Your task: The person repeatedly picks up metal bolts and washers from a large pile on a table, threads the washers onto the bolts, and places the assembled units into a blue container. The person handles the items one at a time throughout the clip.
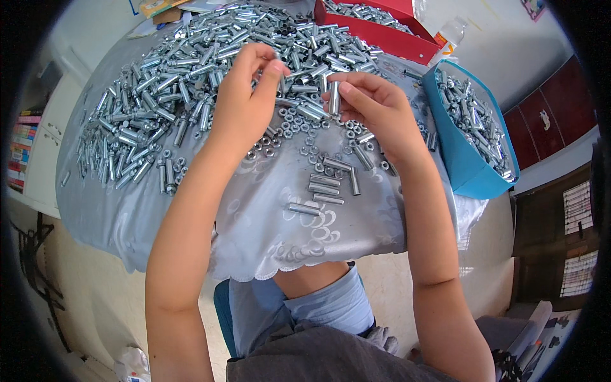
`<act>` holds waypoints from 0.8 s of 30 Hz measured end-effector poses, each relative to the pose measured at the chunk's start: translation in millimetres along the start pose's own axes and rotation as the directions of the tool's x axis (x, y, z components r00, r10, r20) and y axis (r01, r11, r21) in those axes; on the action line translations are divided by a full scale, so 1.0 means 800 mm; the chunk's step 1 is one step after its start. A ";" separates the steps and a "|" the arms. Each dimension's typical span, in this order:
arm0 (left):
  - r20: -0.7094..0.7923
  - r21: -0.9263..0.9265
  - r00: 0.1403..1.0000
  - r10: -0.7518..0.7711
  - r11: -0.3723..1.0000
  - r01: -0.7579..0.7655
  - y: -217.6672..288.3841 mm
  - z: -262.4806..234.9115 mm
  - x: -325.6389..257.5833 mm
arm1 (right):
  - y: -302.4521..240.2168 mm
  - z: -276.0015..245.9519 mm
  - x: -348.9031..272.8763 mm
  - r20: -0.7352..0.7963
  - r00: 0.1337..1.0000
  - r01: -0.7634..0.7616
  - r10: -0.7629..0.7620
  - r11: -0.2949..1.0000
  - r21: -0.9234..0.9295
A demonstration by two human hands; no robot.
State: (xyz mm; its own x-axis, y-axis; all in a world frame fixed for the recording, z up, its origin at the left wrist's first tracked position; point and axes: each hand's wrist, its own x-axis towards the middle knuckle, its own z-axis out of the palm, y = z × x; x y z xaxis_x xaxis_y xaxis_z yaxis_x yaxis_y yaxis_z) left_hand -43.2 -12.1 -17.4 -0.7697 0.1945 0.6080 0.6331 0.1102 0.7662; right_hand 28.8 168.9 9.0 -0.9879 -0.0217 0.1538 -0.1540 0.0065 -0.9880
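Between the thumb and fingers of my right hand (372, 105) stands a shiny metal sleeve (335, 99), held upright. My left hand (254, 76) is closed in a pinch over the near side of the pile; what its fingertips hold is too small and hidden to name. Behind both hands spreads a large heap of silver sleeves and bolts (210, 48). Loose hex nuts (294, 121) lie scattered beneath and between my hands. Closer to me, several sleeves (324, 180) rest flat on the cloth, with a single sleeve (303, 209) nearest the edge.
A grey patterned tablecloth (254, 219) covers the table. At the right edge stands a blue bin (455, 159) full of bolt assemblies. At the back, a red box (382, 37) holds more metal parts beside a clear plastic bottle (450, 37). Papers (153, 25) lie at the far left.
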 end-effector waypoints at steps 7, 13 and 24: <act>0.275 -0.072 0.946 -0.173 0.977 0.199 0.032 0.011 -0.018 | -0.002 0.002 0.000 -0.206 0.978 0.045 -0.028 0.996 0.076; 0.228 -0.155 0.962 -0.149 0.970 0.187 0.027 0.016 -0.018 | -0.001 0.004 -0.001 -0.221 0.974 0.072 -0.051 0.993 0.088; 0.306 -0.178 0.930 -0.203 0.948 0.265 0.030 0.014 -0.017 | 0.000 0.009 -0.003 -0.190 0.980 0.075 -0.057 0.993 0.089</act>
State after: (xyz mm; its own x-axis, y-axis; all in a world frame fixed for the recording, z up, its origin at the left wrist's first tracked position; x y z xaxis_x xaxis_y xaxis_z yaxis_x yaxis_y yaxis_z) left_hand -16.8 -1.0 -9.8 -0.8194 0.4565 0.3468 0.3815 -0.0174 0.9242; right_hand 31.1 161.9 8.6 -0.9633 0.1685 0.2089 -0.2252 -0.0843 -0.9707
